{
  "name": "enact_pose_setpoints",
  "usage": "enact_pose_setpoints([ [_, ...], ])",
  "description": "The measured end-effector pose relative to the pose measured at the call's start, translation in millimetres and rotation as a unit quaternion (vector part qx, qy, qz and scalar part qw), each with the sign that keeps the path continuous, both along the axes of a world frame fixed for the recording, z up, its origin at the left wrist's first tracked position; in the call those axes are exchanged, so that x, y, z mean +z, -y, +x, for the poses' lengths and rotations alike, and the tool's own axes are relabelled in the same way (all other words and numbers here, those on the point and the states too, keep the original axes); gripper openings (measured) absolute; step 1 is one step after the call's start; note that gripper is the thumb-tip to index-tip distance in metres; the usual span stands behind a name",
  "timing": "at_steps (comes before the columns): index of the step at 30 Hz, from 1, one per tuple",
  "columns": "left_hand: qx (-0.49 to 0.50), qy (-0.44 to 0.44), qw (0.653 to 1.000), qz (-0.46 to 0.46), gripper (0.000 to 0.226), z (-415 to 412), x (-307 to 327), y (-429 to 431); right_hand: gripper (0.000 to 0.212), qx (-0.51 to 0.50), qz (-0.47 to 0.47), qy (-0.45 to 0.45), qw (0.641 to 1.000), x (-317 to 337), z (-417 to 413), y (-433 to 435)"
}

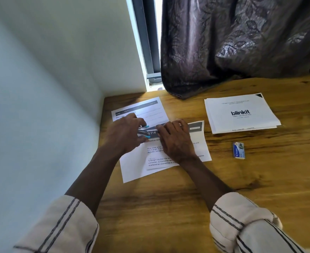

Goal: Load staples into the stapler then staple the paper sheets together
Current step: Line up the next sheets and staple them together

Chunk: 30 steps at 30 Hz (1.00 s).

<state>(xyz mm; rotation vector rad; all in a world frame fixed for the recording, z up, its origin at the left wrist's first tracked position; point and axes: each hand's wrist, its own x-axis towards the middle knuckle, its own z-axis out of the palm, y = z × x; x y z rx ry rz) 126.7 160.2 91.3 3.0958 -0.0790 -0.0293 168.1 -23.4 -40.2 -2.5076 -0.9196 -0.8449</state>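
Left grip [123,133] curled tight round the stapler [143,132], at the left edge of the paper sheets [198,148]; right grip [176,141] open, pressing those sheets flat; staple box [238,150] well right of them

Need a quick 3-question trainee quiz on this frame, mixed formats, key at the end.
1. True or false: the left hand grips the stapler.
2. The staple box lies: A) in the left hand; B) on the table, right of the right hand; C) on the stapler.
3. What does the right hand rest on?
Key: 1 true; 2 B; 3 the paper sheets.
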Motion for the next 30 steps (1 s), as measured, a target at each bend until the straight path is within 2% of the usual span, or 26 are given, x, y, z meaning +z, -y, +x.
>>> enact_pose_setpoints([
  [14,-0.066,-0.104,0.983,0.133,0.051,29,9,12,0.037,-0.010,-0.004,0.028,1.000,2,-2,1],
  [17,-0.094,-0.119,0.977,0.152,0.046,35,11,15,0.036,-0.001,0.009,0.008,1.000,4,-4,1],
  [23,-0.145,-0.121,0.964,0.189,0.040,43,6,14,0.058,0.022,-0.006,-0.054,0.998,8,-4,2],
  [30,-0.174,-0.145,0.954,0.198,0.036,55,1,13,0.057,0.023,-0.005,-0.066,0.998,5,-1,1],
])
